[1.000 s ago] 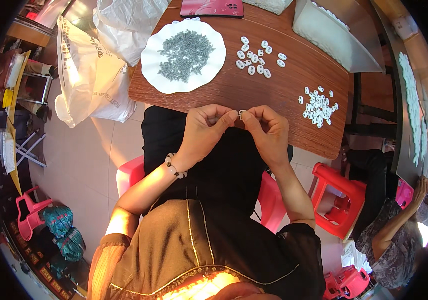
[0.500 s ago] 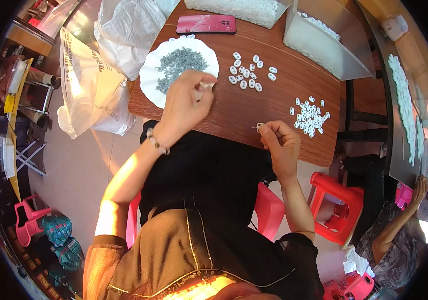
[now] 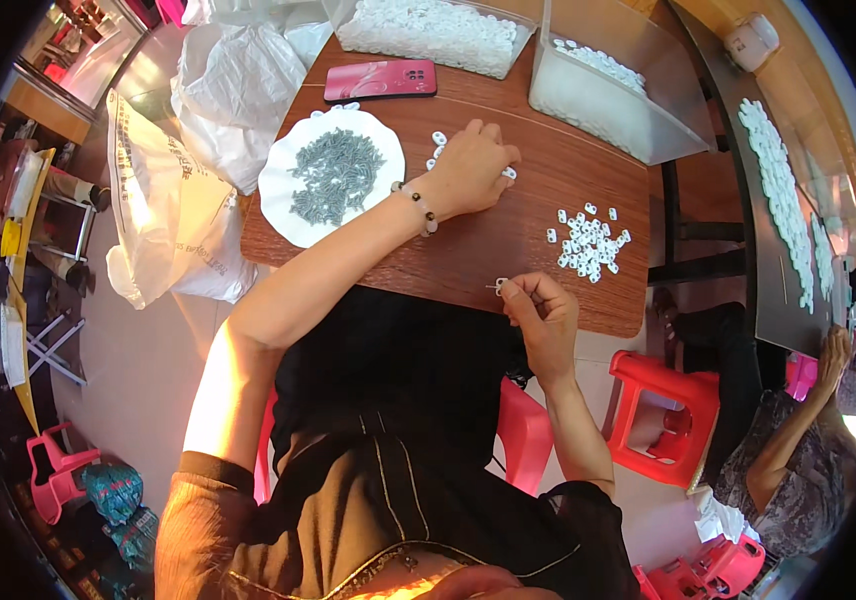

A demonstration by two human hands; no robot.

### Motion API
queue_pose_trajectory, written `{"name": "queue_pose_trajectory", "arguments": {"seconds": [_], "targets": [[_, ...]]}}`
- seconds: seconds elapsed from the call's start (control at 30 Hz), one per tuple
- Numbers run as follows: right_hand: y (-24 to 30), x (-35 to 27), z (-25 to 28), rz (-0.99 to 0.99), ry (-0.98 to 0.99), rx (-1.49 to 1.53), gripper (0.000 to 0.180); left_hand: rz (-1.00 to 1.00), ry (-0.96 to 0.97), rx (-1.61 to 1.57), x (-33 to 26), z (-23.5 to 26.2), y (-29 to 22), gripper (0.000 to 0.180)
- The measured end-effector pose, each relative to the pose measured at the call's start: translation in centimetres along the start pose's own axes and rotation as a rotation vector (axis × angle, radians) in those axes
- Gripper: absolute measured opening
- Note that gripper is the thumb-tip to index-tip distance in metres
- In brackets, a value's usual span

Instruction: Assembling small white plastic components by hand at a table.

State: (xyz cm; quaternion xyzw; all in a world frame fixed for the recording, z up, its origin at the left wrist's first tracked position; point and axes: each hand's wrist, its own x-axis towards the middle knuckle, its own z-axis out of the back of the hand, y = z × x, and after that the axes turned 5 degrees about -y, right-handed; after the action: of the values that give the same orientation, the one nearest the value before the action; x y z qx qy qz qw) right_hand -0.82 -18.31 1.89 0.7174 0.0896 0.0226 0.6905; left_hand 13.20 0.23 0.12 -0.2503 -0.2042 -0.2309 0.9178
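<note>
My left hand [image 3: 468, 170] reaches across the table over a group of white oval two-holed pieces [image 3: 438, 139], covering most of them. Its fingers are curled down, and what they hold, if anything, is hidden. One oval piece [image 3: 509, 173] shows beside its fingertips. At the near table edge my right hand [image 3: 544, 318] is closed in a pinch on a small white piece [image 3: 500, 286], from which a thin metal pin sticks out leftward. Beyond it lies a pile of small white holed pieces [image 3: 588, 245]. Left of my left forearm, a white scalloped plate [image 3: 274, 190] bears many small grey metal screws or pins [image 3: 336, 175].
A pink phone [image 3: 380, 80] lies at the back of the wooden table [image 3: 428, 265]. Behind it stand clear bins [image 3: 628, 125] of white pieces. White bags [image 3: 173, 215] stand at the left. A red stool [image 3: 663, 415] and another person's arm [image 3: 798, 430] are at the right.
My left hand has moved right, from the plate's edge to the white oval pieces. The right hand keeps its pinch on the small white piece. The whole view has shifted slightly.
</note>
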Motion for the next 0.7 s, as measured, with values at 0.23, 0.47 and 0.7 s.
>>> {"name": "queue_pose_trajectory", "arguments": {"seconds": [0.23,0.47,0.7], "targets": [[-0.3,0.2,0.5,0.015,-0.007,-0.01,0.013,-0.002,0.061,0.134,0.6,-1.4,0.5,0.015],[0.3,0.9,1.0,0.005,-0.068,0.068,0.015,0.709,0.201,-0.918,-2.9,3.1,-2.3,0.024],[1.1,1.2,-0.3,0.039,-0.051,0.118,0.014,0.95,0.102,-1.34,-8.6,5.6,-5.4,0.027]]}}
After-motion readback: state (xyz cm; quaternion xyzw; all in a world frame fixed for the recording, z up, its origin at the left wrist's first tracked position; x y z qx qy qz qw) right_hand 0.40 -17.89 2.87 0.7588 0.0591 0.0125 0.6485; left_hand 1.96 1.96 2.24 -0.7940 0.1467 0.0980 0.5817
